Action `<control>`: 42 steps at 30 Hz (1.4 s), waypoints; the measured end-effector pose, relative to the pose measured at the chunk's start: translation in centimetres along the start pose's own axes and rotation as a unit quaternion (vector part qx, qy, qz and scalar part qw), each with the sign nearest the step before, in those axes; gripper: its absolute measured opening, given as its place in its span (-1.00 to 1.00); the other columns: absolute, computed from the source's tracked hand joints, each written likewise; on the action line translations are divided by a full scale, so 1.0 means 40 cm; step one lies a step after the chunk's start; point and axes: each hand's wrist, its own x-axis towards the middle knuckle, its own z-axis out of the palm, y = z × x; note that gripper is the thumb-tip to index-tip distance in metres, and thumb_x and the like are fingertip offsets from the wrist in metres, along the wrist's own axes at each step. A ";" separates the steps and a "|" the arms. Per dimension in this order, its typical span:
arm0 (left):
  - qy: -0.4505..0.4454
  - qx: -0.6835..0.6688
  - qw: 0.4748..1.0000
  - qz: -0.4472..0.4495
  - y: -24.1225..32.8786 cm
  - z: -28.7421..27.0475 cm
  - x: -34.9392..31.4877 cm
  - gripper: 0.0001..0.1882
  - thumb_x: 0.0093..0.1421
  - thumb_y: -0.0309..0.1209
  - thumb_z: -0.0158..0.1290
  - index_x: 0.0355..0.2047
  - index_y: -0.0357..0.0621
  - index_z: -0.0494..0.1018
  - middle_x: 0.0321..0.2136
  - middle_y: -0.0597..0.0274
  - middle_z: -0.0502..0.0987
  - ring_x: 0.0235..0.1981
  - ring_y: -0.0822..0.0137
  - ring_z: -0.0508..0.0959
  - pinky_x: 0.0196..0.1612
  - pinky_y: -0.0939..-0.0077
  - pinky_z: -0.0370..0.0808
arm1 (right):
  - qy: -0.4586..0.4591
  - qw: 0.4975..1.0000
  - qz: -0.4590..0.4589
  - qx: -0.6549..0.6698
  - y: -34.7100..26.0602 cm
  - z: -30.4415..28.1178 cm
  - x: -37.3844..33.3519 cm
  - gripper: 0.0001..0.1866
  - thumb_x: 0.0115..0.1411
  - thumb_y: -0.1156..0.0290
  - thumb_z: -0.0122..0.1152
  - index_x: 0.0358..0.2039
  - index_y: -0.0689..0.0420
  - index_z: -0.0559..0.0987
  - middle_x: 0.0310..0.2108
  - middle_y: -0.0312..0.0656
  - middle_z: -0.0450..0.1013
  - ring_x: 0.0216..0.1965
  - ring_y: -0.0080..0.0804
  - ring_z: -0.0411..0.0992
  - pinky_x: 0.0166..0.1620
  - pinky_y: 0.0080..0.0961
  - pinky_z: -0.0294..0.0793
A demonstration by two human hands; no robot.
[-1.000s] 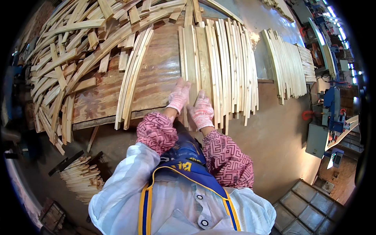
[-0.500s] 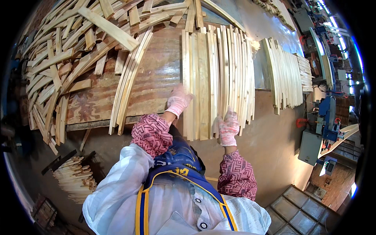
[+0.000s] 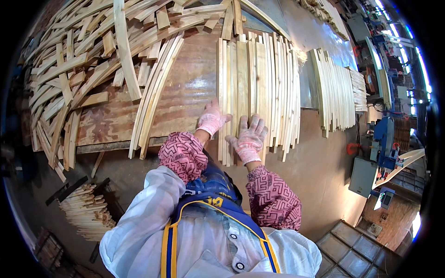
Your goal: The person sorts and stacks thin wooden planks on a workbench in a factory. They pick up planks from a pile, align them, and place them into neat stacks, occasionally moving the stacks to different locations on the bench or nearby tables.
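Narrow pale wooden strips (image 3: 276, 92) lie side by side in a row across the front edge of a wooden tabletop, their near ends jutting past it. My right hand (image 3: 249, 140), in a white and pink knit glove, rests open on the near part of the row with its fingers spread. Beneath it are a wider flat board (image 3: 242, 83) and neighbouring strips. My left hand (image 3: 212, 119), gloved alike, is at the row's left edge. Its thumb points toward the outermost strip (image 3: 220, 92), its fingers stretch forward, and nothing shows in it.
A jumbled heap of wooden pieces (image 3: 60, 69) covers the table's left side, with a long board (image 3: 125, 51) on top. Several strips (image 3: 155, 97) lie together nearer the middle. Another row of strips (image 3: 333, 88) is at right, near blue machinery (image 3: 384, 139). A wood stack (image 3: 85, 208) stands lower left.
My right hand has moved left from the row's right part and spread flat over the boards. One strip in the row now shows a broad face. The heap's top board has swung more upright in view.
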 end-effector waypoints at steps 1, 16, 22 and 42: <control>0.000 -0.005 1.000 0.004 -0.004 -0.001 0.004 0.05 0.00 -0.01 0.26 0.36 -0.15 -0.05 0.31 -0.26 0.09 0.26 -0.19 0.28 0.24 0.02 0.33 | 0.001 1.000 0.001 0.003 0.001 0.003 -0.003 -0.05 0.01 -0.19 0.25 0.32 0.05 0.21 0.37 0.08 -0.03 0.38 0.12 -0.11 0.34 0.05 -0.15; -0.010 -0.005 1.000 -0.021 0.000 -0.004 -0.003 0.17 -0.03 0.06 0.27 0.41 -0.11 -0.17 0.37 -0.20 -0.02 0.32 -0.13 0.20 0.28 0.05 0.28 | -0.031 0.998 0.056 0.017 0.002 0.016 -0.012 -0.10 0.09 -0.19 0.13 0.37 -0.08 0.14 0.40 0.11 -0.07 0.43 0.11 -0.19 0.40 0.01 -0.27; 0.001 -0.004 1.000 0.004 0.000 -0.006 -0.005 0.21 -0.05 0.09 0.27 0.42 -0.12 -0.18 0.37 -0.22 0.01 0.32 -0.15 0.20 0.29 0.10 0.27 | -0.039 0.998 0.043 0.022 0.040 0.001 -0.010 -0.17 0.11 -0.22 0.15 0.36 -0.27 0.19 0.43 -0.01 -0.08 0.42 -0.01 -0.12 0.40 -0.12 -0.11; 0.195 0.101 0.975 0.047 -0.194 -0.022 0.040 -0.33 -0.08 -0.24 0.30 0.01 -0.26 0.34 -0.06 -0.18 0.51 0.02 -0.07 0.51 0.03 0.18 0.47 | -0.004 0.448 0.236 0.862 -0.120 0.464 -0.271 -0.58 0.22 0.48 0.18 0.06 0.36 0.39 0.00 -0.02 0.49 0.00 -0.22 0.49 -0.04 -0.36 0.50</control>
